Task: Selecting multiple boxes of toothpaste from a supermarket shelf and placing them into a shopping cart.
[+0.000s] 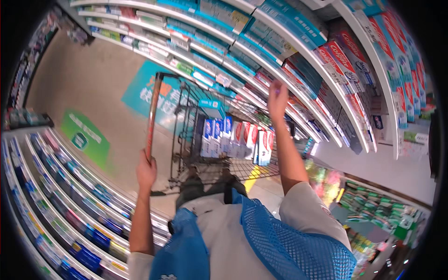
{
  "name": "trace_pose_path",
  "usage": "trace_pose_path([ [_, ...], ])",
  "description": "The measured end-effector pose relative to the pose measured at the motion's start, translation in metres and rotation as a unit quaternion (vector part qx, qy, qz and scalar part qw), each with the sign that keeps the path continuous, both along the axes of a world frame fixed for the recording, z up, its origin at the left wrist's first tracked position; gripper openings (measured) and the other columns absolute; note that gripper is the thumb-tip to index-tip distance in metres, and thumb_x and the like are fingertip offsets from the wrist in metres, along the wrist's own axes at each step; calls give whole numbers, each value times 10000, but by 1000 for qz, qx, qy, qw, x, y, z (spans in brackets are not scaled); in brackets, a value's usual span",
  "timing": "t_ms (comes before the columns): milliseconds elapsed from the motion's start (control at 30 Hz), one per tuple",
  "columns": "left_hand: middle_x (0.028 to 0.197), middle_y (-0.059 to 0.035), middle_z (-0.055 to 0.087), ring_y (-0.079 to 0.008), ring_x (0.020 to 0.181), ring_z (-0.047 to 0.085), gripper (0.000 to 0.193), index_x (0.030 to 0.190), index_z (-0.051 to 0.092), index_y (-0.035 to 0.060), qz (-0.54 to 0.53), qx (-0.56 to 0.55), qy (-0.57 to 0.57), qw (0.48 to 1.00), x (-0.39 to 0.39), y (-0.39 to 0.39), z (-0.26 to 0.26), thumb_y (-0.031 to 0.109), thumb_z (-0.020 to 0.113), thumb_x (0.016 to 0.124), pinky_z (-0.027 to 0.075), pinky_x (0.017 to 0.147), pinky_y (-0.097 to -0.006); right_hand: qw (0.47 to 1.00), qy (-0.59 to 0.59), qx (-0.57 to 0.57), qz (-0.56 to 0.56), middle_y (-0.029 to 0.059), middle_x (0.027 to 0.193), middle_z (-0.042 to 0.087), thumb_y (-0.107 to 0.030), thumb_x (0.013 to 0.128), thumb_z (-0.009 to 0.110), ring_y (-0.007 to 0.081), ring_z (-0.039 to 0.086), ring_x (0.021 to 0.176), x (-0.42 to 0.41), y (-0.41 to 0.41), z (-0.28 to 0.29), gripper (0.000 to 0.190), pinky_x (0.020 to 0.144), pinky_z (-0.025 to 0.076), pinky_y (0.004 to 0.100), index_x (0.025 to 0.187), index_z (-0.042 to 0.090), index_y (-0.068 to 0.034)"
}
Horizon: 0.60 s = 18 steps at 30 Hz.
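My left hand [146, 170] is closed around the handle bar [153, 119] of a dark wire shopping cart [176, 140]. Inside the cart stand several upright toothpaste boxes, blue-and-white ones [216, 138] on the left and red-and-white Colgate ones [252, 136] on the right. My right hand [278, 98] is raised beyond the cart, at the front of the shelving, close to red boxes [265, 77] on a shelf. Its fingertips are blurred, so whether it touches or holds anything is unclear.
White shelves [297, 40] packed with teal boxes [224, 15] and Colgate boxes [337, 57] curve along the far and right sides. Another stocked shelf unit [70, 196] stands at the lower left. Teal [140, 94] and green floor stickers [85, 138] lie on the aisle floor [87, 73].
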<state>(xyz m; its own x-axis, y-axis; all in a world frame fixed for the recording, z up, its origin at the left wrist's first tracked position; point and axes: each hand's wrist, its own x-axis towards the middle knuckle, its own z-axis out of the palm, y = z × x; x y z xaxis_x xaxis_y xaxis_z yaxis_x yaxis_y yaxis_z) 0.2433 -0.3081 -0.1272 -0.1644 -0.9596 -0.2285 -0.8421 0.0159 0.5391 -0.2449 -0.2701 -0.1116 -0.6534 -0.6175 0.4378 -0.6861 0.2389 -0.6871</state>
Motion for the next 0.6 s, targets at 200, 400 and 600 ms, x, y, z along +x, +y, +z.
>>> trace_pose_path([
  [200, 796, -249, 604, -456, 774, 582, 398, 1213, 446, 118, -15, 14, 31, 999, -10, -13, 9, 102, 548, 829, 445, 640, -525, 965, 173, 107, -167, 267, 1042, 587, -295, 839, 607, 423, 568, 964, -134, -55, 22, 487, 879, 419, 472, 1163, 520, 57],
  [400, 814, -238, 609, -448, 779, 584, 394, 1195, 454, 111, -16, 39, 43, 998, -9, -12, 13, 82, 546, 813, 450, 662, -518, 942, 134, 298, -75, 259, 974, 648, -474, 872, 499, 391, 605, 977, -201, -77, 10, 542, 843, 449, 411, 986, 643, 35],
  [600, 838, -228, 618, -437, 803, 590, 394, 1182, 456, 121, 6, 43, 50, 998, -1, -5, 13, 94, 557, 802, 457, 686, -509, 988, -118, 96, -18, 90, 1034, 672, -189, 839, 626, 252, 628, 971, -133, -90, 38, 247, 814, 474, 341, 1040, 669, -51],
])
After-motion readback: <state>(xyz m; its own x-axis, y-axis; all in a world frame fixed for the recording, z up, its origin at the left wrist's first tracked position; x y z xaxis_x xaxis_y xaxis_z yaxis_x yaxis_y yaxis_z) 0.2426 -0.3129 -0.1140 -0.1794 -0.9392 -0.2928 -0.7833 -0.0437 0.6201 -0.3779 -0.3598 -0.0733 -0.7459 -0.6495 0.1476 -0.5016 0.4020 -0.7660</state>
